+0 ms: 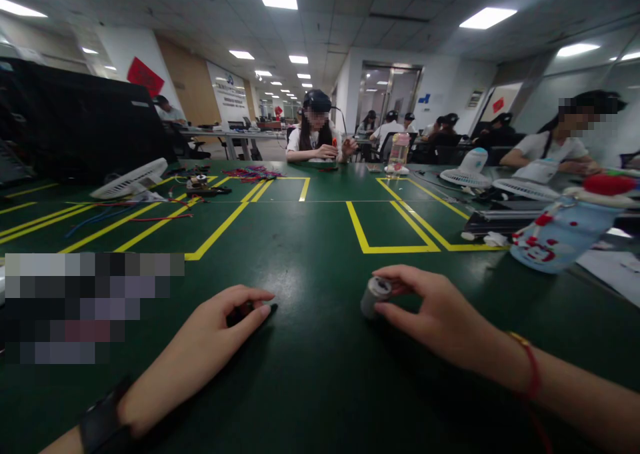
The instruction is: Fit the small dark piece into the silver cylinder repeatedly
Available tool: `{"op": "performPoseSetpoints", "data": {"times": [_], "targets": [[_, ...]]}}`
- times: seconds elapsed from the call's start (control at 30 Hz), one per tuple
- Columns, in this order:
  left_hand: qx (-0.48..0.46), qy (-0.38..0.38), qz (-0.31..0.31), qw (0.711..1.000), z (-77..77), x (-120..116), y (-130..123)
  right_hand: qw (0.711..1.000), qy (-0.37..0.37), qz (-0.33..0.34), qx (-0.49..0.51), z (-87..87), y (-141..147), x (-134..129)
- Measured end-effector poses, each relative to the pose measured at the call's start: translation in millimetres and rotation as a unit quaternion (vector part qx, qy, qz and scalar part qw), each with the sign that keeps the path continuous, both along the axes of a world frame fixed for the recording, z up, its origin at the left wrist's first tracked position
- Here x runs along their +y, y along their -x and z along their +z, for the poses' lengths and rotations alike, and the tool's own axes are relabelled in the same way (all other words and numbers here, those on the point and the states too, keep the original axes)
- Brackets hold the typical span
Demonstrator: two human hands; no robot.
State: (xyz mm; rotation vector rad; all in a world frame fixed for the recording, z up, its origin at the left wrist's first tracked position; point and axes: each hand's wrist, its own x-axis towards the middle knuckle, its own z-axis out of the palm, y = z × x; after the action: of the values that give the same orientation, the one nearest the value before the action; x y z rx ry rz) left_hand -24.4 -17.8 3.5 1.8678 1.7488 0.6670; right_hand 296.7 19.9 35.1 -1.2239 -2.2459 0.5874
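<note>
A short grey metal cylinder [373, 298], which looks like a small motor, stands nearly upright on the green table [310, 367]. My right hand [440, 314] grips it from the right, thumb in front and fingers behind; its top face shows a dark mark. To the left, my left hand [227, 327] rests low over the table, thumb and forefinger pinched together. A tiny black piece [273, 307] pokes out at those fingertips; its kind is too small to make out. A gap of bare table lies between the two hands.
White fan parts [133, 179], cut wires [255, 173] and a small device [197, 182] lie at the far left. A blue snowman bottle [557, 234] stands right, near dark metal bars [500, 221]. Yellow tape [400, 249] marks the table. A co-worker [315, 134] sits opposite.
</note>
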Motion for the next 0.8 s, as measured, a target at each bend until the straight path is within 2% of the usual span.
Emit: {"op": "performPoseSetpoints", "data": {"times": [0.07,0.13,0.3,0.4,0.5,0.63,0.8], "targets": [[0.013,-0.011,0.004,1.0,0.5,-0.6,-3.4,0.999,-0.002,0.05,0.018,-2.8,28.2,-2.5],[0.021,-0.04,-0.008,0.999,4.1,-1.4,-11.2,0.997,-0.003,0.067,0.028,-7.5,42.4,-3.4],[0.017,-0.158,-0.064,0.985,24.3,4.6,-54.0,0.994,0.015,0.06,0.086,-24.4,42.3,0.1],[0.017,-0.176,-0.101,0.979,35.6,14.0,-81.8,0.992,0.049,0.065,0.096,-29.9,40.2,1.7],[-0.003,-0.184,-0.118,0.976,41.4,19.5,-93.4,0.991,0.057,0.065,0.1,-30.7,40.9,1.3],[-0.022,-0.178,-0.097,0.979,35.3,16.5,-83.4,0.993,0.037,0.057,0.1,-32.0,40.3,0.3],[0.052,-0.114,-0.131,0.983,8.5,15.7,-76.3,0.994,0.018,0.059,0.094,-33.7,41.3,0.4]]}}
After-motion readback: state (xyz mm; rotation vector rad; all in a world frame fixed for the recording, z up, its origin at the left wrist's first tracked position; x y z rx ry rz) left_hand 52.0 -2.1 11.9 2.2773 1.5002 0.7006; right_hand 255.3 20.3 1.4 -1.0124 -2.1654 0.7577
